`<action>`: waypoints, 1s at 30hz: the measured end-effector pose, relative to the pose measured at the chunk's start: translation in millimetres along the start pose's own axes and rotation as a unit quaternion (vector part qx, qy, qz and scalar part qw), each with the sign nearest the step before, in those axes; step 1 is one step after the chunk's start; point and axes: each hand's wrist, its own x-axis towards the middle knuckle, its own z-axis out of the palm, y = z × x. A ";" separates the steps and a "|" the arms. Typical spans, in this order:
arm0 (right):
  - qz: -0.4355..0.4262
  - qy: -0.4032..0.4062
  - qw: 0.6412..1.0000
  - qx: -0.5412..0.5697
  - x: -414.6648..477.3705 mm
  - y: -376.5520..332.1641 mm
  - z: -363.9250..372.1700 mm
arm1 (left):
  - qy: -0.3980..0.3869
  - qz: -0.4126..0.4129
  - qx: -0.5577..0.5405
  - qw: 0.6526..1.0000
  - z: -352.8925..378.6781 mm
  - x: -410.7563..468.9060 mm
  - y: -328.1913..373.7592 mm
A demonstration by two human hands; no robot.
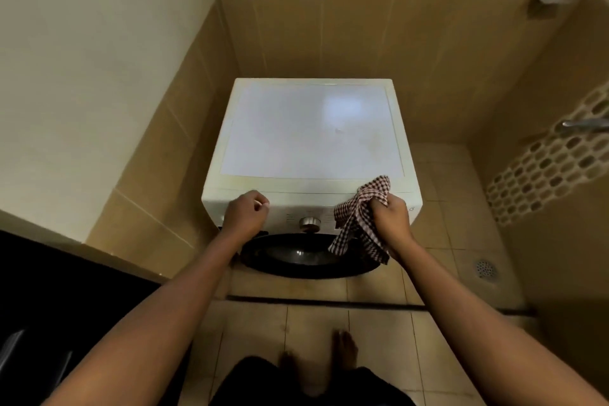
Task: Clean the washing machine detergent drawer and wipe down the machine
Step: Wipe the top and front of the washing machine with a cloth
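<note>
A white front-loading washing machine (pixel 311 132) stands against the tiled wall, its flat top bare and faintly smeared. My left hand (pixel 245 216) is at the top-left of the front panel with its fingers curled round the detergent drawer front, which the hand mostly hides. My right hand (pixel 390 219) grips a red-and-white checked cloth (pixel 361 219) in front of the panel's right side; the cloth hangs down over the dark round door (pixel 296 255). A silver dial (pixel 309 222) sits between the two hands.
Tan tiled walls close in on the machine's left and back. To the right are open floor tiles with a round drain (pixel 485 269), a patterned mat (pixel 553 161) against the wall, and a metal tap (pixel 583 123). A dark surface (pixel 49 290) lies at my left. My bare feet (pixel 342 351) stand below.
</note>
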 end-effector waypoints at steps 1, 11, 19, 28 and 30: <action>0.004 0.014 1.000 0.010 0.2 -4.1 6.6 | 0.014 0.001 -0.002 1.000 -4.8 6.8 -3.0; 0.018 0.255 0.966 0.044 -23.9 -5.2 89.9 | 0.078 0.161 -0.033 0.983 -31.0 101.8 -28.9; -0.032 0.323 0.923 -0.204 -34.3 6.5 176.6 | 0.232 -0.055 -0.095 0.966 -29.2 155.2 -103.7; -0.222 0.015 0.866 -0.447 8.8 -8.8 306.1 | 0.274 -0.283 -0.208 0.895 -7.5 175.1 -125.6; -0.234 0.024 0.860 -0.453 28.7 -20.3 308.9 | 0.274 -0.301 -0.226 0.885 -6.5 178.8 -125.5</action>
